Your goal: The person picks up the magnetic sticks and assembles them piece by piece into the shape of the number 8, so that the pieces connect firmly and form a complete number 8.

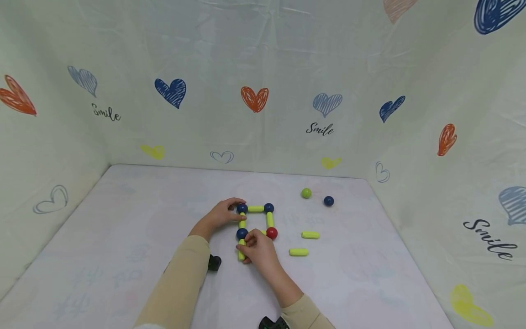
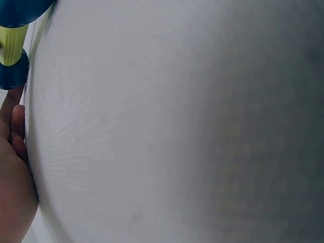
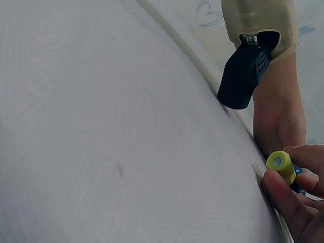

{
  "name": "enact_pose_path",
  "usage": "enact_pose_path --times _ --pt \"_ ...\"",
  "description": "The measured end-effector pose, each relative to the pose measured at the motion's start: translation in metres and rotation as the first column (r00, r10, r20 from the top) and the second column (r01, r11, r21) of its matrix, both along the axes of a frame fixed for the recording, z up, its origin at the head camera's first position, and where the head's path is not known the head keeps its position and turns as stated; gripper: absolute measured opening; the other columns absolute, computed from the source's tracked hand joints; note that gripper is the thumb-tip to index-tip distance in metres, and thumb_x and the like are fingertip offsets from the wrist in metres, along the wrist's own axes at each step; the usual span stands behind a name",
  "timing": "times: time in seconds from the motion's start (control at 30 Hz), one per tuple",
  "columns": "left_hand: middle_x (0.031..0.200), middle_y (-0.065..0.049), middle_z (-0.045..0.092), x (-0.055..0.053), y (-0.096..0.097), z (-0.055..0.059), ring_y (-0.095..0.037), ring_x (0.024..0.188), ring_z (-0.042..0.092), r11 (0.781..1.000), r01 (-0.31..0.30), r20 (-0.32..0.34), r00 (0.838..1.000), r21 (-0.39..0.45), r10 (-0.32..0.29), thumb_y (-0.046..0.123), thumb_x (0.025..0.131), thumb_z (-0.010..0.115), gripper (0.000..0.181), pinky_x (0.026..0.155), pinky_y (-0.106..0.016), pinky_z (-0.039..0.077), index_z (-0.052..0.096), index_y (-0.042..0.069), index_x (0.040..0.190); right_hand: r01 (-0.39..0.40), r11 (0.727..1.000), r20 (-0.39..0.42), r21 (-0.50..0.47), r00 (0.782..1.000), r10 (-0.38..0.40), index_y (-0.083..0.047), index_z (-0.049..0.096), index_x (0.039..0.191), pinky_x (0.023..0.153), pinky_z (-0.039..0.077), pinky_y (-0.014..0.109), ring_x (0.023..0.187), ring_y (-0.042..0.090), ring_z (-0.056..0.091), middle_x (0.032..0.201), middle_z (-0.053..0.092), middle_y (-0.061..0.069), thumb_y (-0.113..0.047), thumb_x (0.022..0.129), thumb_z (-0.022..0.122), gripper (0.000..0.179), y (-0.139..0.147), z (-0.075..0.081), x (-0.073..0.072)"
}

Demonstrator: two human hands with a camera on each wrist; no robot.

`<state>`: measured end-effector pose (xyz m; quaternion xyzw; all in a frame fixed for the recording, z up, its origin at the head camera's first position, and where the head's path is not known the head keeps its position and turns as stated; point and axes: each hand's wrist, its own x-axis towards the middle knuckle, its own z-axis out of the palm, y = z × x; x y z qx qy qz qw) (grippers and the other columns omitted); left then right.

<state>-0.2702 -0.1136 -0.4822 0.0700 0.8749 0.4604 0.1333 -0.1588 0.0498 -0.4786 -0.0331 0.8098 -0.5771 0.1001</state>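
Observation:
A square of yellow-green magnetic rods and balls lies on the white table. Its corners are a far-left blue ball [image 1: 242, 208], a far-right blue ball [image 1: 269, 208], a near-left blue ball [image 1: 242, 233] and a red ball [image 1: 272, 233]. My left hand [image 1: 219, 215] holds the far-left blue ball between thumb and fingers. With thumb and fingertips, my right hand [image 1: 261, 252] pinches a yellow-green magnetic rod [image 1: 241, 255], whose far end meets the near-left blue ball. The right wrist view shows that rod's [image 3: 278, 161] metal tip. The square's near rod is partly hidden by my right hand.
Right of the square lie two loose rods, one farther [image 1: 310, 235] and one nearer [image 1: 298, 252]. Beyond them are a green ball [image 1: 306, 193] and a loose blue ball [image 1: 328, 201]. A heart-printed curtain [image 1: 222, 123] stands behind the table [image 1: 135, 219].

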Motion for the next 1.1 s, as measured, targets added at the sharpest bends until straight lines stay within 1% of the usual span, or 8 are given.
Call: enact_pose_path --times 0.07,0.23,0.4,0.6,0.77,0.9,1.1 --pt "0.139 -0.011 0.051 0.0 0.0 0.0 -0.033 0.125 0.044 1.0 0.003 0.0 1.0 -0.002 -0.003 0.026 0.081 0.08 0.054 0.105 -0.052 0.034 0.06 0.018 0.131 -0.006 1.0 0.006 0.008 1.0 0.006 -0.005 0.056 0.092 0.055 0.054 0.027 0.059 0.013 0.061 0.08 0.058 0.004 -0.013 0.084 0.078 0.025 0.002 0.001 0.0" --pt "0.138 -0.01 0.052 0.0 0.0 0.001 -0.032 0.124 0.045 1.0 0.006 -0.002 1.0 -0.006 -0.006 0.026 0.081 0.081 0.055 0.104 -0.051 0.035 0.06 0.018 0.131 -0.028 0.997 -0.027 0.067 0.999 0.029 -0.007 0.06 0.093 0.054 0.053 0.026 0.058 0.014 0.061 0.079 0.059 0.002 -0.016 0.086 0.077 0.021 0.01 0.006 -0.001" --pt "0.138 -0.01 0.052 0.0 -0.001 0.001 -0.032 0.125 0.044 1.0 0.002 -0.005 1.0 0.002 -0.002 0.027 0.08 0.082 0.055 0.105 -0.051 0.034 0.061 0.017 0.13 -0.031 0.992 -0.08 0.12 0.996 0.041 -0.008 0.062 0.094 0.053 0.051 0.027 0.057 0.015 0.06 0.079 0.06 0.001 -0.017 0.087 0.075 0.018 0.02 0.01 -0.006" --pt "0.14 -0.011 0.051 0.001 0.0 0.003 -0.033 0.127 0.043 1.0 -0.003 0.013 1.0 -0.004 0.003 0.026 0.08 0.081 0.056 0.106 -0.052 0.033 0.06 0.018 0.131 -0.02 0.986 -0.123 0.164 0.992 0.041 -0.006 0.062 0.098 0.053 0.051 0.027 0.059 0.014 0.06 0.079 0.06 0.002 -0.017 0.089 0.073 0.018 0.036 0.017 -0.015" --pt "0.14 -0.01 0.051 0.001 0.001 0.002 -0.032 0.127 0.043 1.0 -0.007 0.013 1.0 -0.003 0.007 0.026 0.08 0.081 0.055 0.106 -0.051 0.033 0.06 0.019 0.131 0.036 0.975 -0.18 0.217 0.984 0.003 -0.004 0.064 0.099 0.055 0.049 0.025 0.062 0.012 0.058 0.079 0.06 0.001 -0.014 0.088 0.073 0.018 0.05 0.024 -0.022" --pt "0.14 -0.011 0.05 0.001 0.001 0.001 -0.033 0.127 0.043 1.0 -0.002 0.008 1.0 -0.008 0.002 0.027 0.08 0.081 0.056 0.107 -0.051 0.033 0.06 0.018 0.131 0.1 0.966 -0.217 0.24 0.975 -0.047 -0.005 0.065 0.098 0.058 0.048 0.024 0.067 0.012 0.057 0.081 0.062 0.0 -0.014 0.086 0.074 0.017 0.061 0.027 -0.028" --pt "0.14 -0.011 0.05 0.001 0.001 0.001 -0.033 0.127 0.043 1.0 0.001 0.006 1.0 -0.003 -0.001 0.026 0.08 0.081 0.056 0.106 -0.051 0.033 0.06 0.018 0.131 0.164 0.952 -0.236 0.26 0.966 -0.102 -0.004 0.066 0.1 0.062 0.047 0.025 0.073 0.016 0.054 0.083 0.061 0.0 -0.013 0.087 0.074 0.018 0.077 0.03 -0.037"
